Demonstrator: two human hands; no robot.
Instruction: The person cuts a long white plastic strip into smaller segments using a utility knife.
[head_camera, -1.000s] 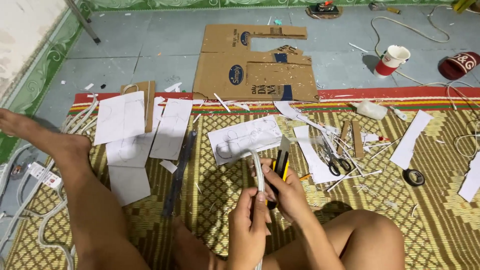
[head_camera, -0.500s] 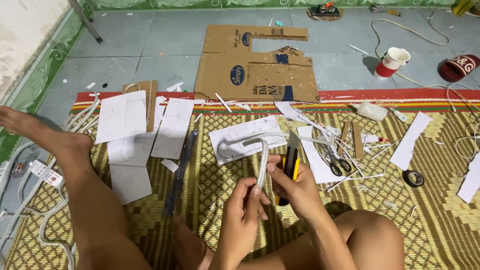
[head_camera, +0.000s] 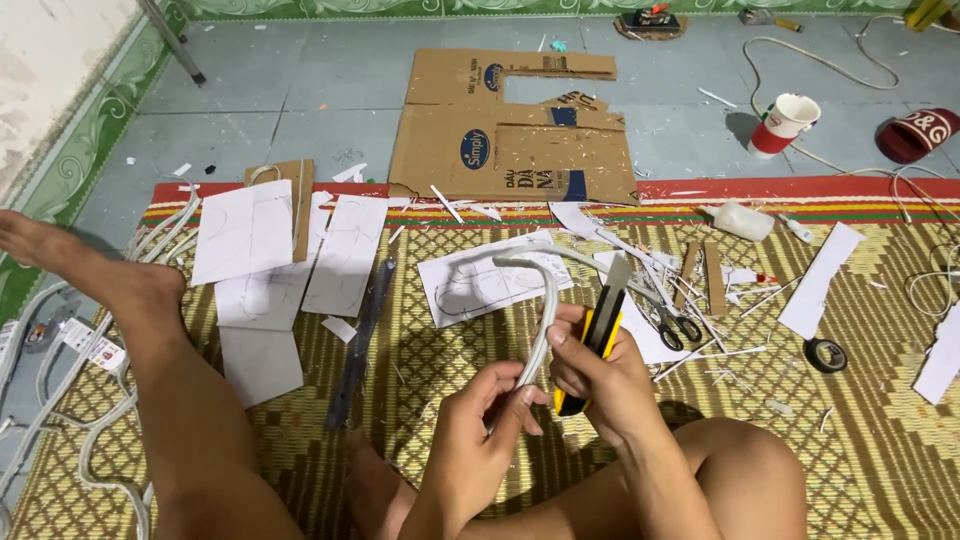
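Above the woven yellow mat (head_camera: 480, 360), the left hand (head_camera: 480, 440) is pinching a curved white flat cable (head_camera: 540, 330). The right hand (head_camera: 605, 380) is gripping a yellow-and-black utility knife (head_camera: 595, 340), fingers wrapped around it beside the cable.

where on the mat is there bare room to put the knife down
Bare mat lies between the dark ruler and the sheet with a drawn curve, just ahead of the left hand. Another patch sits right of the tape roll, toward the paper strip. It is crowded around the scissors, with scraps and strips beside the right hand.
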